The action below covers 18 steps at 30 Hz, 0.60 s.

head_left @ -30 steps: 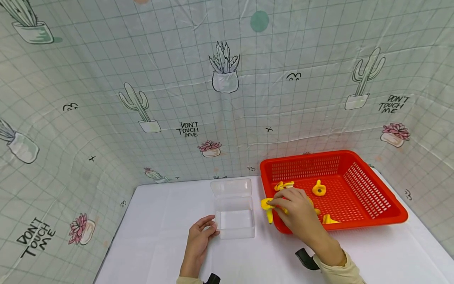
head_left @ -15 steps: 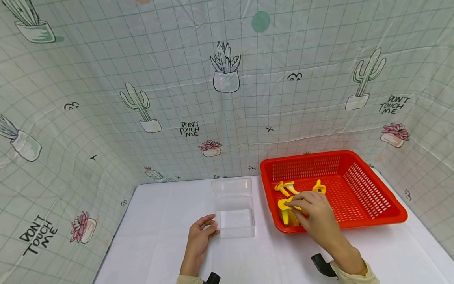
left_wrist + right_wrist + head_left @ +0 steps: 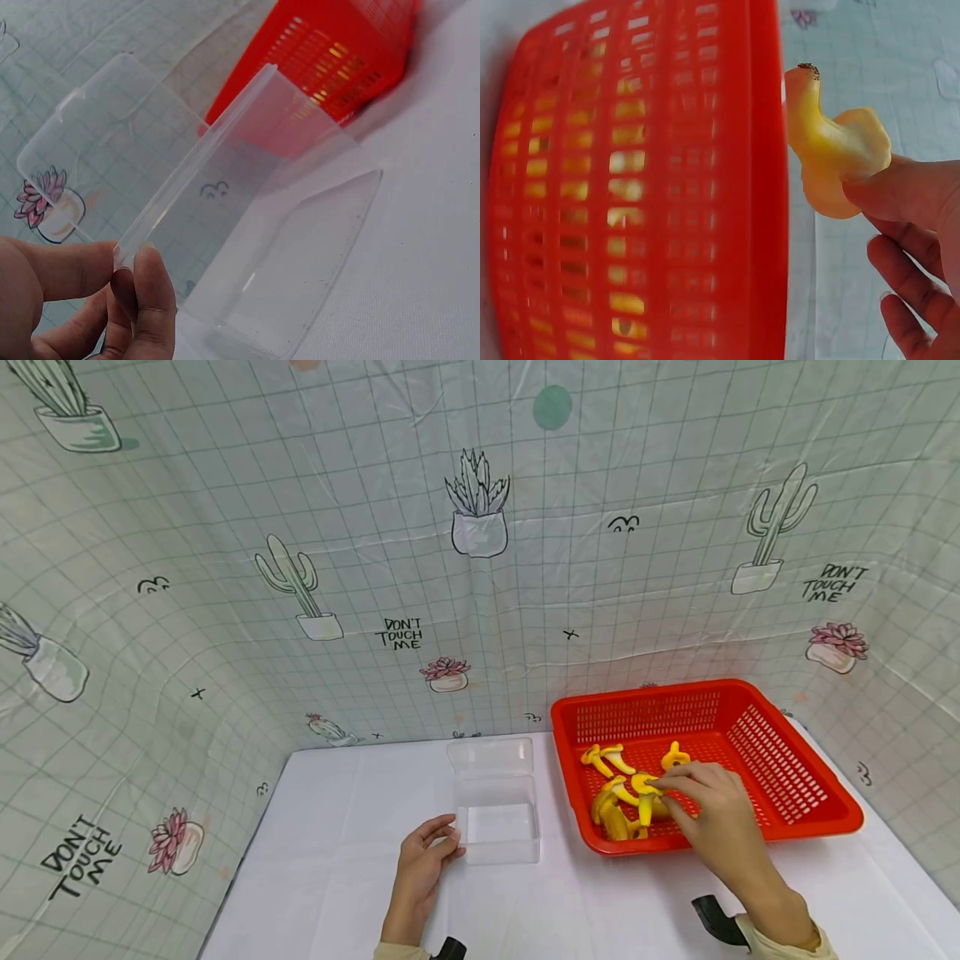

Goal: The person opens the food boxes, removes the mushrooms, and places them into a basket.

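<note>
My right hand pinches a yellow mushroom by its cap, over the near left part of a red plastic basket. In the right wrist view, this mushroom shows its stem end with a dark tip, just beyond the basket's rim. Several other yellow mushrooms lie in the basket's left half. On the table, my left hand is at the left side of a clear plastic box whose lid stands raised at the back. Thumb and finger pinch the box's rim in the left wrist view.
A white cloth covers the table. Behind it and along the sides hangs a grid-patterned curtain printed with cacti. The basket stands at the right, close to the curtain; the box is left of it.
My right hand has moved right with the mushroom, from over the basket's left rim to inside its outline, uncovering more mushrooms. My left hand and the box have stayed put.
</note>
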Each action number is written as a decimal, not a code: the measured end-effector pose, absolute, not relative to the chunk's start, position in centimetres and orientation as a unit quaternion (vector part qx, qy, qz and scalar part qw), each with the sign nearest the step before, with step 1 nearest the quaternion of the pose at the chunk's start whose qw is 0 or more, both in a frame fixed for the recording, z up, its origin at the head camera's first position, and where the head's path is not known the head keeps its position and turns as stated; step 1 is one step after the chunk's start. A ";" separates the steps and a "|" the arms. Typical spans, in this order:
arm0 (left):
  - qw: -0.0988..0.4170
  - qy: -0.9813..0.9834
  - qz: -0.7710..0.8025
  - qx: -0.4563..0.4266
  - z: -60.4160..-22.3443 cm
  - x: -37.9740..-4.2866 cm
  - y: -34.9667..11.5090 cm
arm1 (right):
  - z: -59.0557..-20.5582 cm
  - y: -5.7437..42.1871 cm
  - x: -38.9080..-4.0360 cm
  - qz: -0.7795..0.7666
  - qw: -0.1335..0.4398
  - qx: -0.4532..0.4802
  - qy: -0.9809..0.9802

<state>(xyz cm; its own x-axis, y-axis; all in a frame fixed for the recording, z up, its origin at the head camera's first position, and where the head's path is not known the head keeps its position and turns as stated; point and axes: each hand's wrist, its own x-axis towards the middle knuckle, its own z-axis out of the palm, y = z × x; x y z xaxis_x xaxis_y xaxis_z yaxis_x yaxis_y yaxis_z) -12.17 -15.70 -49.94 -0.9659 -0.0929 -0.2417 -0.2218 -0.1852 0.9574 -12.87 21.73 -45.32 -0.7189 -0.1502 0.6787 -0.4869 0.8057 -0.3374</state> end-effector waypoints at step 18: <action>0.045 0.636 0.760 -0.124 -49.8 -12.1 -15.7 | -44.9 27.5 -14.6 0.229 0.313 0.107 -0.915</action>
